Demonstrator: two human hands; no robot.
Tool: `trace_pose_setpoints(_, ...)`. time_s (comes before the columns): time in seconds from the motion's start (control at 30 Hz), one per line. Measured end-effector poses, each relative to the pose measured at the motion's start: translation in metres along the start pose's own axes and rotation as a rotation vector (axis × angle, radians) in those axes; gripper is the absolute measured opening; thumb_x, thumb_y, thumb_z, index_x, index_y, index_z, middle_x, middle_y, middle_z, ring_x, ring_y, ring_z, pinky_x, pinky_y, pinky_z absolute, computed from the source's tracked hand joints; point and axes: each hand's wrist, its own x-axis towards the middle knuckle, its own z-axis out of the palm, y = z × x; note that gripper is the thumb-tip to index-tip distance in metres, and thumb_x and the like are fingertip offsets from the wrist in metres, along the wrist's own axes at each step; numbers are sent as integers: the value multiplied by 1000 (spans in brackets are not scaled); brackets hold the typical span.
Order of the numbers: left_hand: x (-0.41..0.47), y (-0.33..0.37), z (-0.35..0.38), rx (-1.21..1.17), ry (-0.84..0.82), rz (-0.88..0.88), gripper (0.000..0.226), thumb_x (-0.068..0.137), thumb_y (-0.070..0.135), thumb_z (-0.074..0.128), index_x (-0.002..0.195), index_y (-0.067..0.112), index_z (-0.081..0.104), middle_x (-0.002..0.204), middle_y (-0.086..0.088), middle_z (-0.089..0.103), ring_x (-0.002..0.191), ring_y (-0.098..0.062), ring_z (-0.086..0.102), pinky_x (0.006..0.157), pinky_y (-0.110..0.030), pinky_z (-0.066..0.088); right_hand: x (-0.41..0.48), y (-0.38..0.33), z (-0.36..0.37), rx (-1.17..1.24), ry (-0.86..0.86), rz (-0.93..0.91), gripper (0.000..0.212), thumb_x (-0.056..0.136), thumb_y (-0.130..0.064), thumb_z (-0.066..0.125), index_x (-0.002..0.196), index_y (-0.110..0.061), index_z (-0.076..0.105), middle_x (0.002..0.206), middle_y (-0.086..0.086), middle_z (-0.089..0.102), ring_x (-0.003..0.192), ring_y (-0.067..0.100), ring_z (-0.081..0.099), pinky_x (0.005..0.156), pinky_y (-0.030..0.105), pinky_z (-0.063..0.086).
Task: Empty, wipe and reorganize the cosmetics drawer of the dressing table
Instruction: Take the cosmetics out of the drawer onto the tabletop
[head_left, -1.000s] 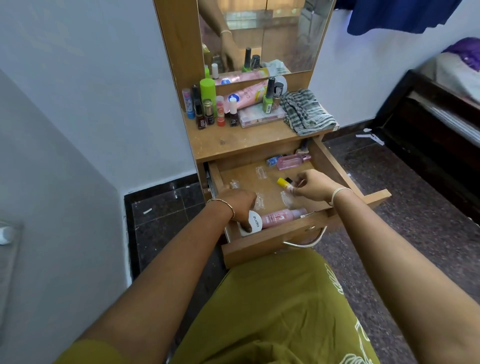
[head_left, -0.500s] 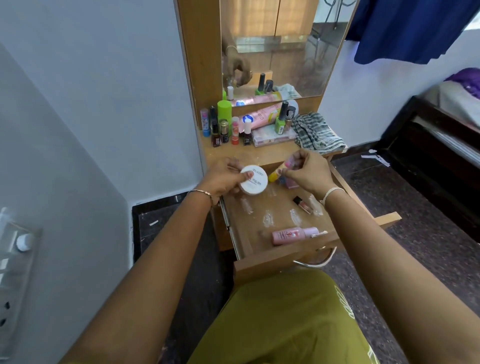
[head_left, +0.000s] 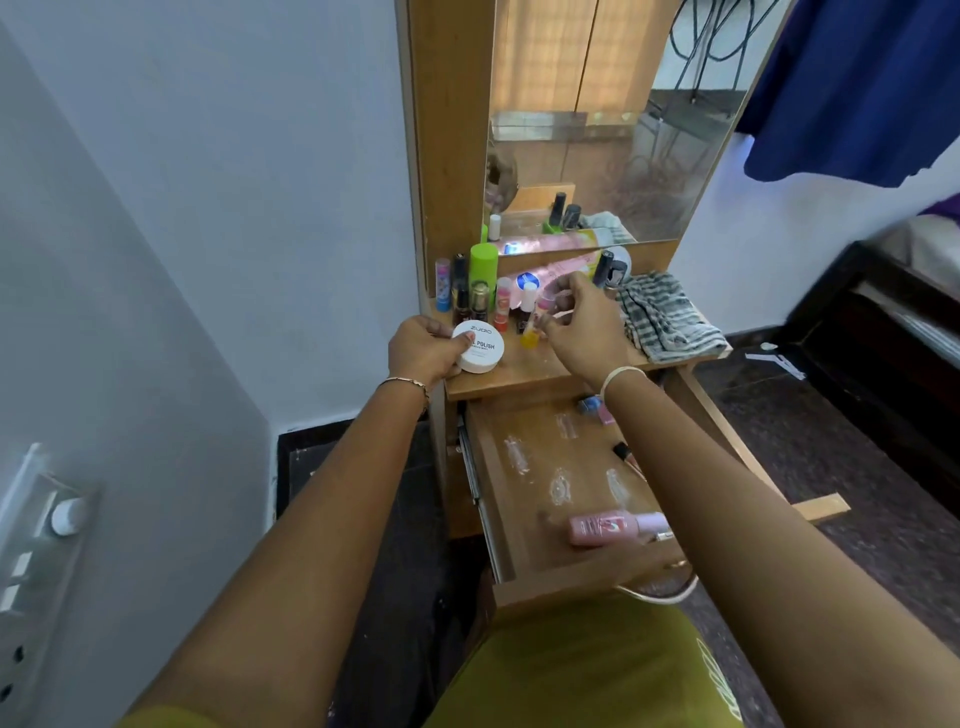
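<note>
Up from the drawer (head_left: 540, 540) to the counter (head_left: 545, 368): left hand (head_left: 428, 349) has its grip clamped on the white tin (head_left: 480, 349), and right hand (head_left: 584, 325) seemingly pinches the blurred yellow tube (head_left: 530, 338). The pink bottle (head_left: 605, 528) still waits in the drawer.

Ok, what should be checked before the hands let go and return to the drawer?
1. White jar over the tabletop, gripped by the left hand: ok.
2. Yellow-ended tube pinched by the right hand: ok.
3. Tube resting on the tabletop: cannot tell.
4. Drawer emptied: not ok; a pink bottle and a small blue item lie inside.
5. Striped cloth on the tabletop, ready for wiping: ok.
</note>
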Motion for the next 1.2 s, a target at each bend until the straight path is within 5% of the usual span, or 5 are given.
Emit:
trace_pose_setpoints(0.43, -2, 1, 8, 182, 37, 158, 36, 68, 21, 84, 95, 13, 61, 106, -11, 69, 98, -25, 65, 83, -41, 57, 3, 1, 18, -102, 12, -94, 26, 82, 2, 58, 102, -14, 55, 92, 7, 65, 79, 25, 60, 65, 34, 48)
trace_pose_setpoints(0.67, -8, -1, 10, 215, 39, 212, 44, 73, 20, 80, 111, 8, 59, 116, -10, 66, 107, -22, 61, 85, -30, 52, 7, 5, 14, -145, -2, -108, 36, 86, -1, 57, 118, -16, 62, 108, 6, 63, 96, 21, 59, 84, 36, 49)
trace_pose_setpoints(0.93, -23, 1, 9, 257, 75, 312, 42, 74, 22, 80, 109, 11, 60, 116, -7, 65, 104, -20, 59, 73, -21, 47, -2, 13, 0, -151, 24, -106, 36, 84, -10, 64, 120, -16, 60, 111, 4, 62, 96, 23, 61, 87, 35, 47)
trace_pose_setpoints(1.1, -49, 1, 20, 280, -37, 462, 20, 74, 28, 77, 85, 21, 62, 73, 7, 54, 72, -11, 50, 58, -16, 37, -25, 34, -21, -182, 75, -63, 23, 81, -19, 67, 103, -18, 62, 90, -5, 61, 85, 16, 57, 71, 29, 43)
trace_pose_setpoints(1.2, -67, -8, 33, 356, -253, 520, 19, 74, 29, 78, 86, 22, 65, 65, 11, 49, 64, -8, 50, 58, -22, 39, -41, 53, -34, -239, 17, 20, 11, 83, -22, 64, 94, -22, 65, 88, -7, 66, 82, 14, 59, 72, 30, 47)
